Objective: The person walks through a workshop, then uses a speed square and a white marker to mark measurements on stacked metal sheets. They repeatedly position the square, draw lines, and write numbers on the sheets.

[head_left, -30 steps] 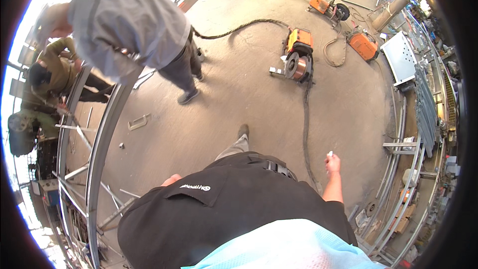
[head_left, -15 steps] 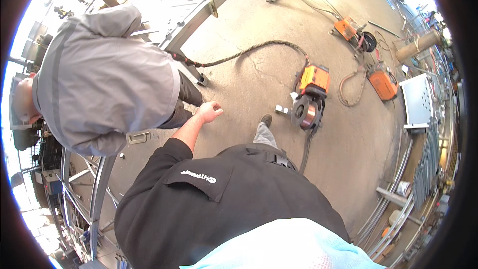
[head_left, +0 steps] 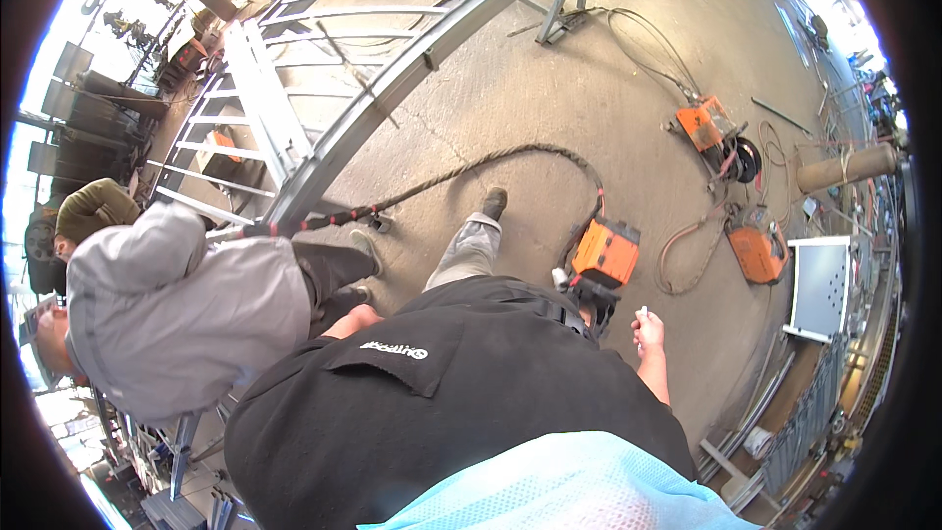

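White object (head_left: 644, 312) — gripped in the curled right hand (head_left: 650, 333), forearm (head_left: 654, 378) out sideways.

The floor (head_left: 530, 103), pale brown and scuffed, carries the equipment. Near the centre stands an orange welder (head_left: 605, 253); from its far end a dark cable (head_left: 535, 147) arches leftward over the floor. To the right stand two more orange welders, the farther one (head_left: 708, 125) beside a black spool (head_left: 748, 160), the nearer one (head_left: 758, 245) with a hose (head_left: 661, 263) looped on the floor to its left. Beyond these lies a thin rod (head_left: 780, 115). At upper centre stands a trestle (head_left: 556, 10), with slender leads (head_left: 653, 29) curving beside it.
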A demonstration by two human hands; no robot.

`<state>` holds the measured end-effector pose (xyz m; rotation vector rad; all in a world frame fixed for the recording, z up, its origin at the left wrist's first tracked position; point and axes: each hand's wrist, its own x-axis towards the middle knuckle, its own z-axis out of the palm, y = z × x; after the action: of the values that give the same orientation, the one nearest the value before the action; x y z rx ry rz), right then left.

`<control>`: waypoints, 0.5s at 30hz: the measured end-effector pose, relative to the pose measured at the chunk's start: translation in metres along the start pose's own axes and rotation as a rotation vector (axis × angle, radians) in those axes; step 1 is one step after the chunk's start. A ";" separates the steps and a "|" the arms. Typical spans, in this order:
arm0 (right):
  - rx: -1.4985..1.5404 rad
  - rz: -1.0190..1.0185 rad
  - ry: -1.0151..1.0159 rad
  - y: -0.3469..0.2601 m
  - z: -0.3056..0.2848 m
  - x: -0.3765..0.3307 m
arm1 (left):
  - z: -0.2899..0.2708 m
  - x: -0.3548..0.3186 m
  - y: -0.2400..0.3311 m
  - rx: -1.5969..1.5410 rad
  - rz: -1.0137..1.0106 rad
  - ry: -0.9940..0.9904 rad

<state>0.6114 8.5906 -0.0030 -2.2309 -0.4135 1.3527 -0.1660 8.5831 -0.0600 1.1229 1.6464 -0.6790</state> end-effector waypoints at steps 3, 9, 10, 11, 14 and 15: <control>0.061 -0.008 0.023 -0.042 -0.001 0.045 | -0.056 0.046 0.055 0.037 0.026 -0.004; -0.411 -0.080 -0.061 -0.061 -0.002 0.107 | -0.245 0.112 0.241 0.089 0.262 0.231; -0.480 -0.087 -0.079 -0.060 -0.004 0.119 | -0.279 0.115 0.275 0.085 0.313 0.256; -0.550 -0.122 -0.093 -0.057 -0.008 0.130 | -0.311 0.116 0.306 0.077 0.326 0.281; -0.815 -0.363 -0.108 -0.038 -0.022 0.163 | -0.393 0.117 0.392 0.092 0.359 0.297; -0.939 -0.486 -0.084 -0.036 -0.025 0.172 | -0.413 0.122 0.419 0.089 0.380 0.305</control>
<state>0.7127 8.6992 -0.0998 -2.4621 -1.7866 1.0843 0.0333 9.1458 0.0045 1.6143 1.5963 -0.3481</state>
